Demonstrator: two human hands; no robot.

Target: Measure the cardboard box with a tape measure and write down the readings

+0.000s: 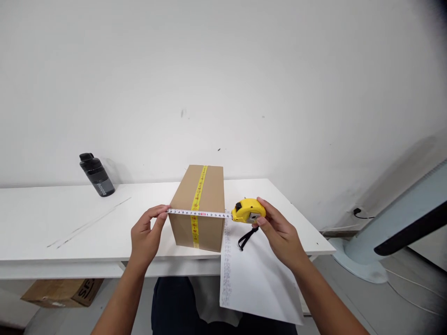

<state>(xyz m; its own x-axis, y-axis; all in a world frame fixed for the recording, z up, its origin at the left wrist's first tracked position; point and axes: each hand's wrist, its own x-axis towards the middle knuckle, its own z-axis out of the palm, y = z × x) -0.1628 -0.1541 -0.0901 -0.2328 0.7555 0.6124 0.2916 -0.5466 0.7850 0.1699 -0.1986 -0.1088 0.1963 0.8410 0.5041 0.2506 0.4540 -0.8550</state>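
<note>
A brown cardboard box [209, 235] with a strip of yellow printed tape stands on the white table. Across the top of its front side runs the white blade [213, 214] of a tape measure, with black numbers on it. My left hand [146, 235] pinches the blade's end at the box's left front corner. To the right of the box, my right hand [279, 230] grips the yellow tape measure [246, 210] between thumb and fingers. A black wrist strap [246, 239] dangles from the case.
A sheet of paper [258, 284] with handwriting along its left side hangs over the table's [70, 232] front edge. A dark bottle [98, 176] stands at the left by the wall. Below is another carton [59, 292]. A pale tower-shaped appliance [387, 228] stands on the right.
</note>
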